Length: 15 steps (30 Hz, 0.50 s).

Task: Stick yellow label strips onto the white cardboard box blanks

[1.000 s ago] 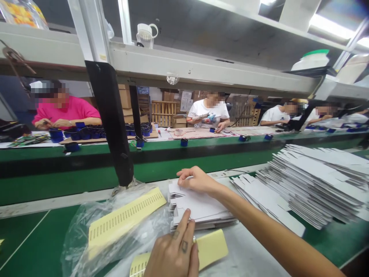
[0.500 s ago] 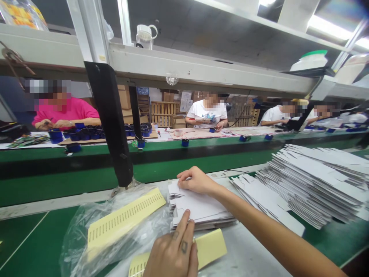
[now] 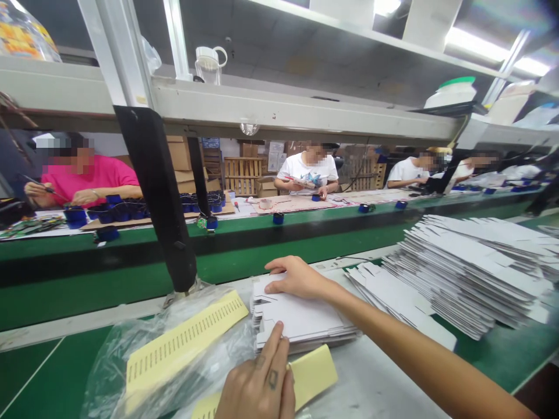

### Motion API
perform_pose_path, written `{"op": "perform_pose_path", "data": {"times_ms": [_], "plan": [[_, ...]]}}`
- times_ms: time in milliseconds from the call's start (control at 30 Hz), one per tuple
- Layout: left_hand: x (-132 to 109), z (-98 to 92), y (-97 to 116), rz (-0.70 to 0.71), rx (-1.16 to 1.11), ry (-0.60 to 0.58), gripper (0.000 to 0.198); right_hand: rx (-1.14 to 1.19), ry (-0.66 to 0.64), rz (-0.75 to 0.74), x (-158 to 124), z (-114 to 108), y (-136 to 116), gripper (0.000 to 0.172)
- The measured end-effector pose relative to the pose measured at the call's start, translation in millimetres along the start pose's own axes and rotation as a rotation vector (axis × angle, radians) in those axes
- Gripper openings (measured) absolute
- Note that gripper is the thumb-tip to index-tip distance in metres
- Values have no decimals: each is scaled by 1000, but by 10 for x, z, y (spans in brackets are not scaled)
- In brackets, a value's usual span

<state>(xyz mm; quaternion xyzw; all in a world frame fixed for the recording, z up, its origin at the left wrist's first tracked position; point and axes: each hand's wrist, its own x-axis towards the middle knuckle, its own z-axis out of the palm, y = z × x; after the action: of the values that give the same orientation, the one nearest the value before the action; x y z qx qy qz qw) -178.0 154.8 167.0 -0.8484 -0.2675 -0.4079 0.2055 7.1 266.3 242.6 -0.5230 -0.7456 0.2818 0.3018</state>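
A stack of flat white folded cartons [image 3: 310, 319] lies before me. My right hand [image 3: 301, 279] rests on its far left part, thumb apart from the fingers. My left hand [image 3: 259, 378] is at the near edge, with index and middle fingers stretched out onto the top carton; its thumb side is partly hidden. Under and beside the left hand lies a yellow label sheet [image 3: 315, 372], partly covered by that hand. Left of the stack, a second yellow sheet with rows of small dark print [image 3: 183, 346] lies on crumpled clear plastic [image 3: 109, 361].
Larger piles of flat white cartons [image 3: 476, 273] stand on the right. A black-wrapped post [image 3: 159, 198] rises at the left, below a shelf beam [image 3: 305, 110]. Beyond the green conveyor belt [image 3: 244, 250] several people work, with blue round parts [image 3: 278, 218] along its edge.
The view has shifted slightly. My right hand's thumb and fingers have spread wider over the stack's far left part. My left hand stays in nearly the same place on the cartons.
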Motion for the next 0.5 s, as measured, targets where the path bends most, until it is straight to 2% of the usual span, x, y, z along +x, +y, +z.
{"op": "perform_pose_path", "data": {"times_ms": [167, 333, 433, 500], "plan": [[-54, 4, -3, 7, -10, -60, 34, -5, 36, -28, 14, -38, -15, 36], [-36, 13, 12, 30, 2, -30, 32, -105, 63, 4, -63, -188, -48, 46], [6, -11, 16, 33, -13, 4, 32, -124, 45, 0, -103, -213, -53, 30], [49, -54, 24, 35, -33, 25, 32, -99, 80, -31, -115, -206, -79, 21]]}}
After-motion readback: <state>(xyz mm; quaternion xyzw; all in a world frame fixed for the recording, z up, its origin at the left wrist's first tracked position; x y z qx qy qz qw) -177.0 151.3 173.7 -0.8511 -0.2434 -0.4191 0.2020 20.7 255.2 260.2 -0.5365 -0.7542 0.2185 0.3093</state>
